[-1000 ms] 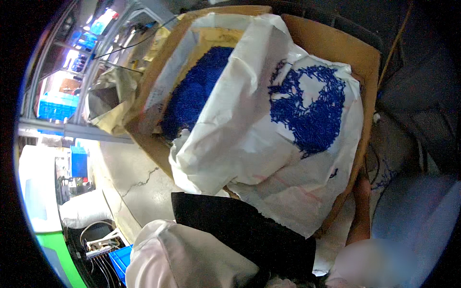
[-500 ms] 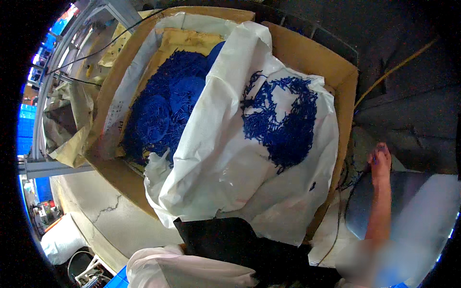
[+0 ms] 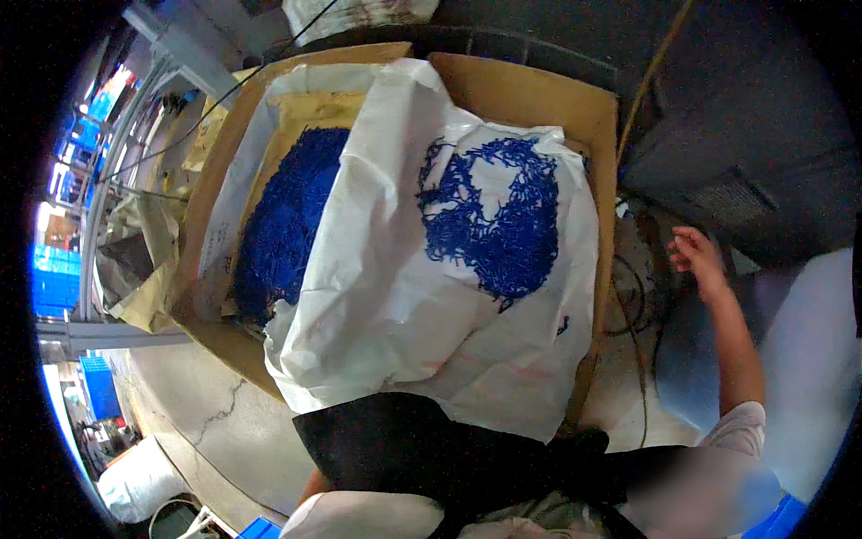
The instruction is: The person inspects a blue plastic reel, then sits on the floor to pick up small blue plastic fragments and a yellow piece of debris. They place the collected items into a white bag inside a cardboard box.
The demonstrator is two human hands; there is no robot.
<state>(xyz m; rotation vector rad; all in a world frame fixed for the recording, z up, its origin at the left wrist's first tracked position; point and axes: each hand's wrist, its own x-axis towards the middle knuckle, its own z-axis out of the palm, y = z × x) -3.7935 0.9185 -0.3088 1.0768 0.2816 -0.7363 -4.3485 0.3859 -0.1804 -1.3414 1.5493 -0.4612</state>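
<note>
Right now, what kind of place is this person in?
Probably a factory or workshop floor. A big cardboard box holds heaps of small blue pieces on white plastic sheeting, the floor is cracked concrete, and blue crates stand by metal racks. The right hand is open, reaching toward cables.

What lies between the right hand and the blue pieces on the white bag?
In the head view, the cardboard box wall and dark cables on the floor separate the right hand from the blue pieces.

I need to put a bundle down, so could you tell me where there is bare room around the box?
Bare concrete floor lies left of the cardboard box. Inside, blue pieces cover the white bag. Cables crowd the right, near the right hand.
</note>
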